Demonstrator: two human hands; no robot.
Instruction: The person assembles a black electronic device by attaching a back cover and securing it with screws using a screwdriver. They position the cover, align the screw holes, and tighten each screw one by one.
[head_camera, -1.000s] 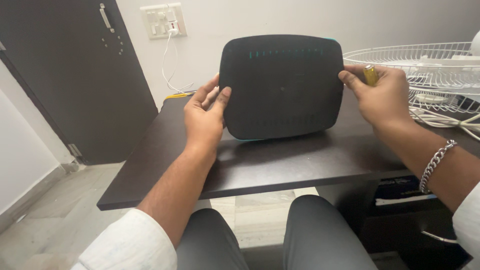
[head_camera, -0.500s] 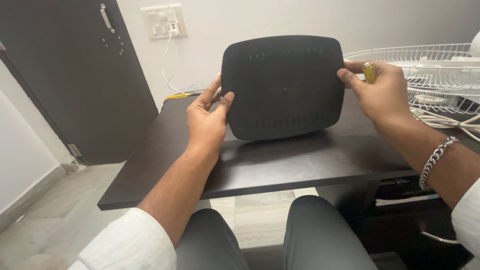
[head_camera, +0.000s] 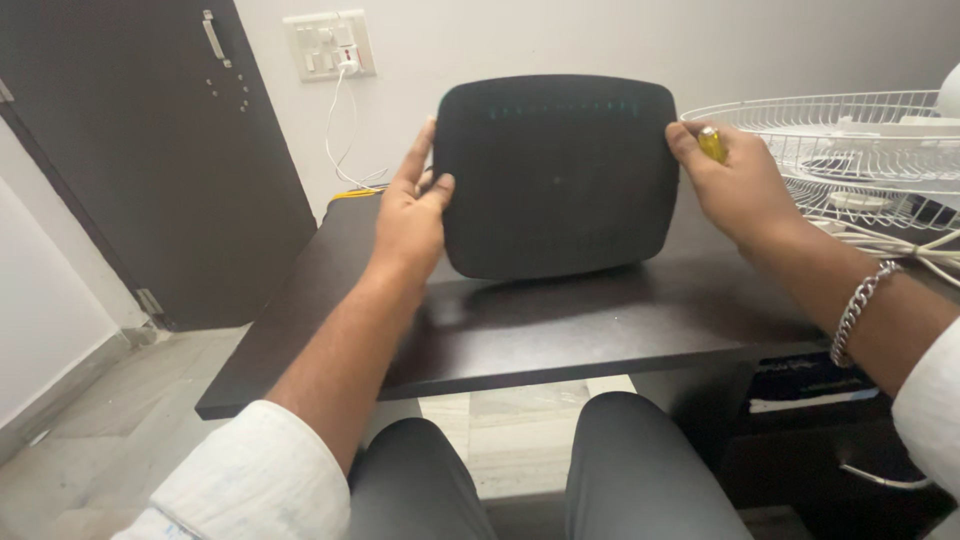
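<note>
A black, flat router (head_camera: 558, 175) with rounded corners stands on its lower edge on the dark brown table (head_camera: 560, 320), its broad face toward me. My left hand (head_camera: 410, 215) grips its left edge, thumb on the front. My right hand (head_camera: 735, 185) holds its right edge and also has a small yellow-handled tool (head_camera: 711, 143) tucked between the fingers. A chain bracelet sits on my right wrist.
A white wire fan guard (head_camera: 850, 150) and white cables lie on the table at right. A wall socket panel (head_camera: 328, 43) with a plugged white cable is behind. A dark door (head_camera: 150, 150) stands at left. My knees are under the table edge.
The router has tipped slightly more upright and shifted a little left. Both hands moved with it and kept their grip.
</note>
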